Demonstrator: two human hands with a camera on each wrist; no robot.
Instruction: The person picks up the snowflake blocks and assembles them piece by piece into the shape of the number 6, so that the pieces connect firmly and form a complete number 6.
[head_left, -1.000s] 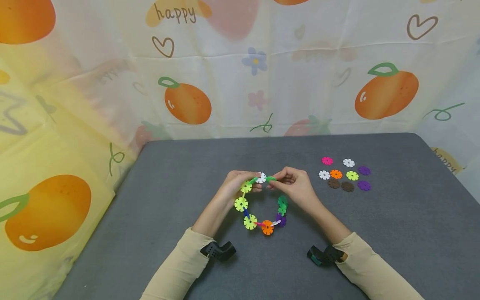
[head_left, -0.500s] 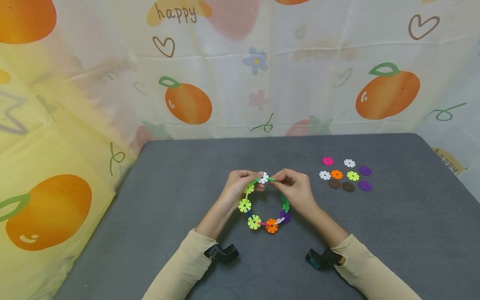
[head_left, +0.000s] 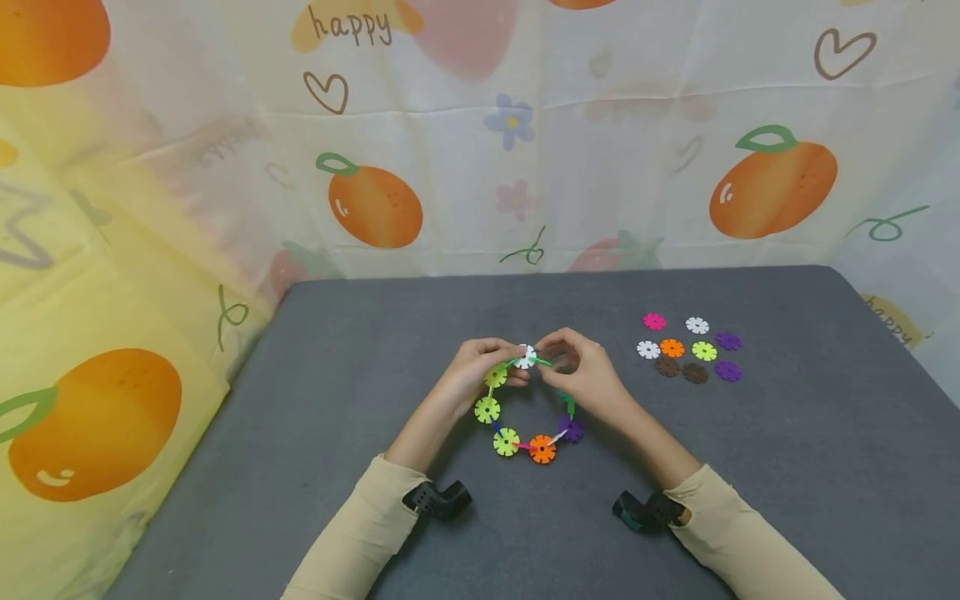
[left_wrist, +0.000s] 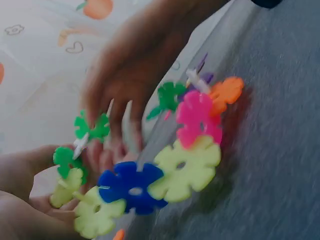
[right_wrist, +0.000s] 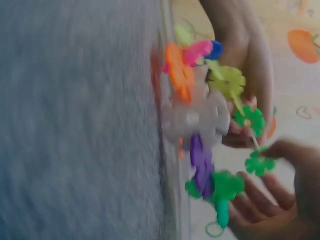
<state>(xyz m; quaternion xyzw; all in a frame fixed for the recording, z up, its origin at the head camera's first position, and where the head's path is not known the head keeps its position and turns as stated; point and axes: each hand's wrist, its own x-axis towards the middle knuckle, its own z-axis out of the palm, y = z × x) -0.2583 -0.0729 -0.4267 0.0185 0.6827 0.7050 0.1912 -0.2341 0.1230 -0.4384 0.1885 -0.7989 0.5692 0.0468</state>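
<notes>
At the far left, a yellow cloth (head_left: 97, 275) printed with oranges was hung beside the gray table (head_left: 360, 333). Next, the person's left forearm was covered by a tan sleeve (head_left: 352, 529), with a black wrist device (head_left: 438, 500) worn at the cuff. By the left hand (head_left: 471, 367), an open loop of slotted discs (head_left: 506, 442) was gripped near its top, thumb and fingers being clamped on the stretch beside a white disc (head_left: 526, 357). The loop was held over the middle of the table, with lime discs (head_left: 487, 410) seen at its left, an orange disc (head_left: 542, 449) at the bottom and a purple disc (head_left: 572, 429) at the right. In the left wrist view, a blue disc (left_wrist: 134, 189) was shown between lime ones. The green end disc (right_wrist: 260, 162), joined to the white one, was touched by the right hand (head_left: 585, 375); its fingers were bent and partly spread, but whether the disc was pinched could not be told. Farthest right, nine loose discs (head_left: 672, 348) were laid in a cluster, well apart from the loop.
</notes>
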